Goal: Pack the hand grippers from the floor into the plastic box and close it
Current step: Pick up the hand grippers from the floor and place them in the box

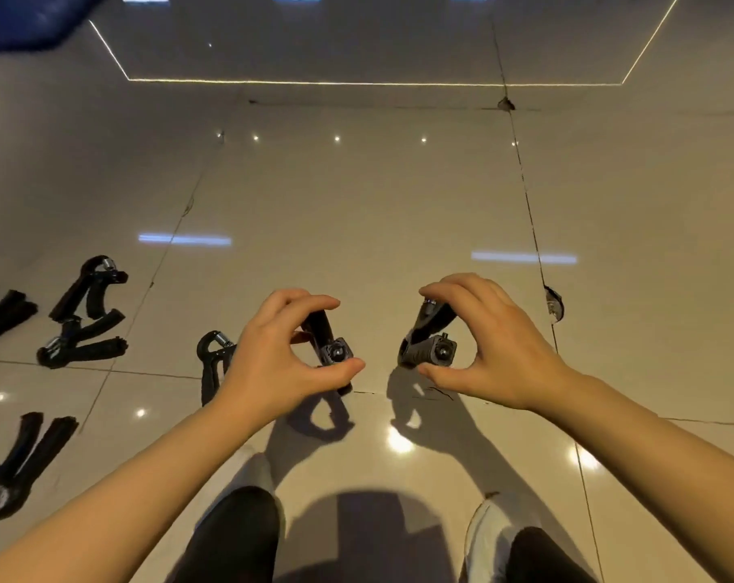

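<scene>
My left hand [279, 355] curls round a black hand gripper [329, 342], thumb under its knob end and fingers over its handle. My right hand [489, 347] grips a second black hand gripper [428, 345] the same way, just above the floor. Another gripper [213, 359] lies on the tiles, partly hidden behind my left wrist. Several more lie at the left: one [89, 288], one [81, 340], one [18, 464] and one cut by the frame edge [1, 315]. No plastic box is in view.
Glossy beige floor tiles [356, 204] with dark grout lines and chipped spots [553, 302] stretch ahead. A blue object [24, 18] sits at the top left corner. My knees [234, 536] and a white shoe [489, 536] are at the bottom.
</scene>
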Tool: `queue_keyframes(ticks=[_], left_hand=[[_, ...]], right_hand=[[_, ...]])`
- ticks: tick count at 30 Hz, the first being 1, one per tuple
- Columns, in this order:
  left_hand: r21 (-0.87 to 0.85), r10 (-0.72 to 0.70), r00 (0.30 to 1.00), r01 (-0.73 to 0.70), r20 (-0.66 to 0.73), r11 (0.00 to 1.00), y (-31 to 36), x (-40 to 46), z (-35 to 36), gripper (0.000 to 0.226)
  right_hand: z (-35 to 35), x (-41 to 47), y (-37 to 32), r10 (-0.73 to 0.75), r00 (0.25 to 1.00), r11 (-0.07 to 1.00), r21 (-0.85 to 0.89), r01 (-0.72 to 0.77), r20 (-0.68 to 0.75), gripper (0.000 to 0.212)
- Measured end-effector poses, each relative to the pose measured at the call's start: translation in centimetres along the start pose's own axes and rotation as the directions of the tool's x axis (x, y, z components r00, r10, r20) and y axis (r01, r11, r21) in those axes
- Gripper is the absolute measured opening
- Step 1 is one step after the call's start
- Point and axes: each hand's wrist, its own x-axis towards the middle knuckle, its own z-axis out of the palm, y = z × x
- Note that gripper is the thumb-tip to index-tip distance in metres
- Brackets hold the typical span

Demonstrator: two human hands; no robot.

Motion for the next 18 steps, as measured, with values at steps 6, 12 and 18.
queue_keyframes(ticks=[6,12,18], left_hand=[[0.044,0.173,0.982,-0.169,-0.082,0.985,10.8,-7.1,-6.0,0.056],[0.208,0.219,0.964,-0.185,-0.152,0.96,21.4,-14.9,-8.8,0.067],[0.048,0.139,0.912,-0.131,-0.386,0.99,28.9,-22.0,-7.9,0.054]], right_hand=[[-7.6,-5.8,-9.4,0.049,0.978,0.985,0.174,-0.013,-0.203,0.074],[-15.1,-12.8,-15.7,0.011,0.972,0.971,0.234,0.046,-0.236,0.076],[-20.0,-19.8,-21.0,0.012,0.945,0.93,0.352,0.11,-0.327,0.065]])
